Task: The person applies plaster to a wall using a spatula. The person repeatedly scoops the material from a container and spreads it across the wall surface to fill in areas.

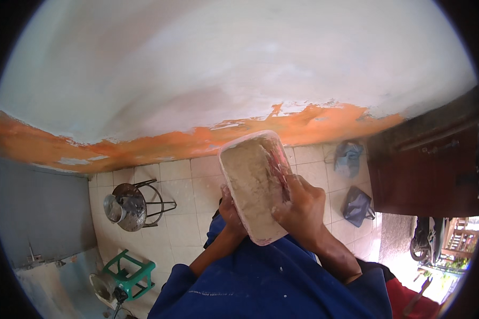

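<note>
Held in front of me is a rectangular pinkish plastic tub, tilted so that its inside shows. Thick beige paste, like wall putty, fills much of it, and smears coat the reddish inner side. My left hand is closed on the tub's left edge, its fingers mostly hidden underneath. My right hand grips the right side, with the thumb over the rim near the paste. Beyond the tub stands a wall coated whitish, with a rough orange strip along its lower part.
To the left stands a round stool with a clear container on it. A green plastic stool is nearer. Dark bags lie on the tiled floor at right, by a dark red door. A person in red is at lower right.
</note>
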`<control>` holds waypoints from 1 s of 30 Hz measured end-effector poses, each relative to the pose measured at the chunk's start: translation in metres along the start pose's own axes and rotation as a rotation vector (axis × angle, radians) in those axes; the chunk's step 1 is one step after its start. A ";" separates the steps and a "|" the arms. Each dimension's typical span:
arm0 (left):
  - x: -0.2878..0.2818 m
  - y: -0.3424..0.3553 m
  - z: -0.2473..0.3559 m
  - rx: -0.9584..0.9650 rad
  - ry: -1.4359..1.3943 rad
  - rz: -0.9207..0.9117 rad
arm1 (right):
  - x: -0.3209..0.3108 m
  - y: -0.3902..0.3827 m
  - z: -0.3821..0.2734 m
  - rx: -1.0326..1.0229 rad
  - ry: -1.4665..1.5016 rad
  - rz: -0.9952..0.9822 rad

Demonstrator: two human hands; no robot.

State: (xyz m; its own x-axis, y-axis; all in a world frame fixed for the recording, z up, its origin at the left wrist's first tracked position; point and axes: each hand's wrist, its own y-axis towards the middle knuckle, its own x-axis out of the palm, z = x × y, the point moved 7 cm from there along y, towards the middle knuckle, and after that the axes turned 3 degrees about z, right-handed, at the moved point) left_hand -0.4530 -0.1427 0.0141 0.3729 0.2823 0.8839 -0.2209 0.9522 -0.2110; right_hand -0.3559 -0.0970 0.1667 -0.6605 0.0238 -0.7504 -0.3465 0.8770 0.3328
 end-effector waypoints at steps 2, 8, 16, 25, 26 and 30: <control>0.001 0.002 -0.004 -0.030 -0.104 0.018 | 0.011 -0.002 0.002 0.011 0.065 -0.026; 0.004 0.001 -0.012 -0.087 -0.336 -0.068 | 0.013 -0.004 -0.013 -0.073 0.133 -0.155; 0.004 -0.001 -0.008 -0.125 -0.285 -0.009 | -0.013 0.006 0.002 -0.011 0.035 0.015; -0.002 0.000 -0.015 -0.160 -0.284 0.002 | 0.015 -0.020 0.017 0.234 0.275 -0.096; -0.002 0.002 -0.014 -0.163 -0.294 -0.021 | 0.015 -0.018 0.016 0.284 0.286 -0.073; 0.014 0.001 -0.003 -0.114 -0.322 -0.107 | 0.005 -0.008 0.019 0.398 0.256 -0.005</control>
State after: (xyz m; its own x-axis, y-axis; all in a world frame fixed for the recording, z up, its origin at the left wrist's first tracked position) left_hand -0.4453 -0.1371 0.0247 0.0814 0.1459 0.9859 -0.0869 0.9865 -0.1389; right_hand -0.3442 -0.0948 0.1495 -0.8196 -0.0562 -0.5702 -0.1008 0.9938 0.0468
